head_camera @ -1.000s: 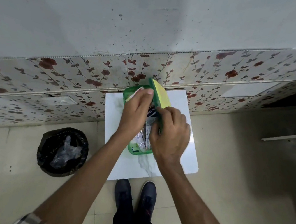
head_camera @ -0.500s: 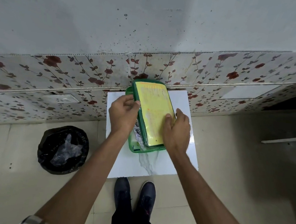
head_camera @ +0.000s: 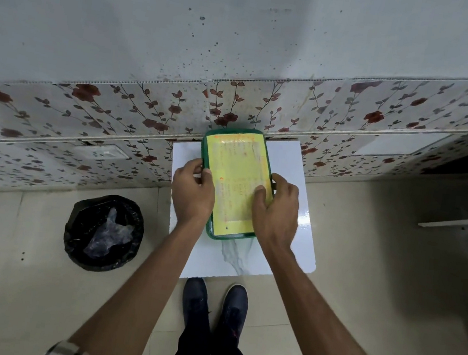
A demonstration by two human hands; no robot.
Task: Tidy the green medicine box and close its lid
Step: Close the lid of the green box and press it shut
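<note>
Centre frame: lid (head_camera: 237, 177) flat on the green medicine box (head_camera: 220, 236), left hand (head_camera: 192, 192) gripping its left edge, right hand (head_camera: 277, 210) clamped on the right, white marble-look table (head_camera: 287, 238) beneath.

yellow label (head_camera: 235, 183) on green box lid, printed txt too blurred to read

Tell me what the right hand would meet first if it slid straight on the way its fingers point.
The right hand already rests on the yellow lid of the green medicine box. Sliding on, up and slightly left, it would cross the lid, then probably reach the floral tiled wall; depth is unclear.
</note>
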